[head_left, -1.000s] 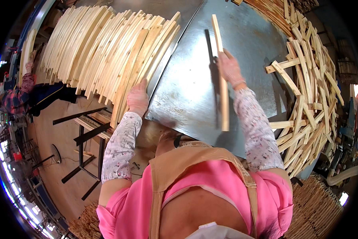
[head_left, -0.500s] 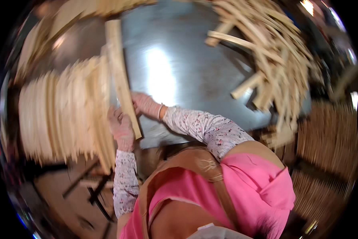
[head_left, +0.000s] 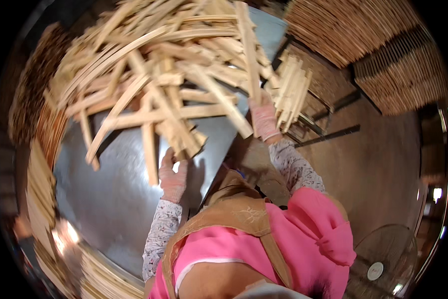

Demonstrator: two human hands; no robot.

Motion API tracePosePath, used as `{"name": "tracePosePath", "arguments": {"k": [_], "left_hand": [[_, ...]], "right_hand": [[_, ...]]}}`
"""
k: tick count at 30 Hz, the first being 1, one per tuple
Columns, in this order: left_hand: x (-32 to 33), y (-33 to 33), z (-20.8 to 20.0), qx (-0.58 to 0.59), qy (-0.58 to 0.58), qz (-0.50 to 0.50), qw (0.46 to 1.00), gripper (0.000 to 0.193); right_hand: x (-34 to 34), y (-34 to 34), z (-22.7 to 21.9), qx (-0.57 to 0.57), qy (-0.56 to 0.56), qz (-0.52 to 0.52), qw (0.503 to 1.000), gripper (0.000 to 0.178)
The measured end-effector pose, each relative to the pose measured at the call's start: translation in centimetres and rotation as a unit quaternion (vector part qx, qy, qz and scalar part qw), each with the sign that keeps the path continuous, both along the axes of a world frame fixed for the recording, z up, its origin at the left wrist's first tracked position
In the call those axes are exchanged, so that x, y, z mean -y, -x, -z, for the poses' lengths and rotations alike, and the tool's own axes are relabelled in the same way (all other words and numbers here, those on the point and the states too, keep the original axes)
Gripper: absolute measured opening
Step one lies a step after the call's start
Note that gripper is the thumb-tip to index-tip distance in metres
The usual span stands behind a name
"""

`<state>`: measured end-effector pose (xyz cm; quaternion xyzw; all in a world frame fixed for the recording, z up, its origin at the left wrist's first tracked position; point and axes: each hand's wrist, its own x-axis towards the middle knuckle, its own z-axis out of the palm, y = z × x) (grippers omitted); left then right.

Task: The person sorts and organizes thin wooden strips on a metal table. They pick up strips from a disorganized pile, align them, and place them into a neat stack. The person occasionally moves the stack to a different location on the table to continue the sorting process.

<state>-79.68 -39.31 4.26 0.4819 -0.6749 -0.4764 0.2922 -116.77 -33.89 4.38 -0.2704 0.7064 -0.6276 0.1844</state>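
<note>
My right hand, in a pale pink knit glove, is closed around the lower end of a long pale wooden strip, which points away from me. Beneath the jumbled strips' near edge, my left hand has its thumb and fingers apart with nothing visible between them. Its fingertips are close to the end of a wooden strip in the heap; whether they touch it I cannot tell. Many loose strips lie crisscrossed across the far part of the metal table.
Beyond the table's right edge sits a small bundle of strips. Stacked brown slats rise at the far right. Neatly rowed strips line the lower left, and a round fan stands at the lower right.
My view has swung right, from the neat row to the loose heap. Both hands were at one strip beside the row; now they are apart, the right gripping a strip at the heap.
</note>
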Motion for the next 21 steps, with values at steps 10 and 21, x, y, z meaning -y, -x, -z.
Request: {"name": "tracePosePath", "arguments": {"k": [10, 21], "left_hand": [[3.6, 13.7, 2.2, 0.251, 0.051, -0.2, 0.946, 0.105], [3.4, 11.2, 3.1, 0.11, -0.134, -0.265, 0.949, 0.057]], "right_hand": [[-7.4, 36.1, 23.3, -0.054, -0.261, 0.326, 0.907, 0.046], [-6.0, 41.4, 23.6, -0.08, -0.548, -0.047, 0.832, 0.07]]}}
